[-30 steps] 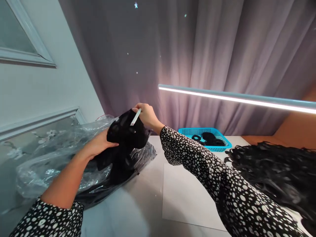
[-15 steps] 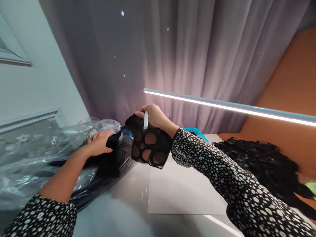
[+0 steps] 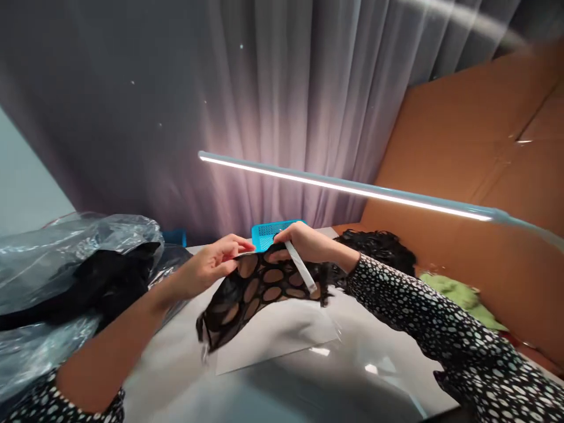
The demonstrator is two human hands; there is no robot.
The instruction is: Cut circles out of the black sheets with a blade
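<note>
A black sheer cloth [image 3: 251, 291] with a pattern of large round see-through spots hangs over the table, slightly tilted. My left hand [image 3: 215, 259] pinches its upper edge between thumb and fingers. Gripping the same edge further right is my right hand [image 3: 304, 242], its fingers closed. A narrow white strip [image 3: 301, 267] sticks out from under the right hand and lies across the front of the cloth. Whether the strip is attached or held there, I cannot tell.
To the left lies clear plastic wrapping [image 3: 118, 232] with black fabric [image 3: 106, 276] on it. Behind the cloth stands a blue basket [image 3: 264, 230]. Dark wavy hair-like material [image 3: 379, 249] and a green cloth [image 3: 458, 296] lie right. A lit tube lamp [image 3: 335, 185] crosses above.
My left hand has left the black fabric on the plastic and now pinches the spotted cloth. My right hand has brought the cloth lower, where it is spread wider. The view has turned right.
</note>
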